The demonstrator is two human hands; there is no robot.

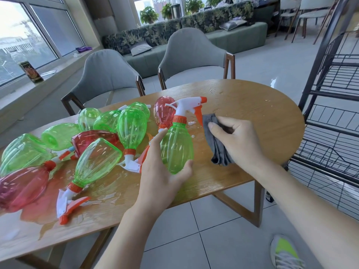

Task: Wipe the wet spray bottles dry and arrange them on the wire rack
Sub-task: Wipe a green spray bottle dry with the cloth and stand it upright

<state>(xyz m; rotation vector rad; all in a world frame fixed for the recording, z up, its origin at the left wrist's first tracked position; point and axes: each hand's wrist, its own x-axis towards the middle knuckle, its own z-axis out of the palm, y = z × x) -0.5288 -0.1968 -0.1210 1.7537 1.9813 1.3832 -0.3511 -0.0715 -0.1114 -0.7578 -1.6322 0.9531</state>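
Holding the upright green bottle (177,146), left hand (163,169) fingers wrap its slick body; right hand (236,139) pinches the grey cloth (217,150). Wet plastic could slip onto the puddled counter (262,117).

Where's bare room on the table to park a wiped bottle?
Free: the table right end, between the grey cloth and the wire rack; also the far edge by the chairs. Crowded: left half, piled bottles and puddles.

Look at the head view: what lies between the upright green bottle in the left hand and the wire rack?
The right hand holding a grey cloth, then bare wet tabletop, lie between the green bottle and the wire rack.
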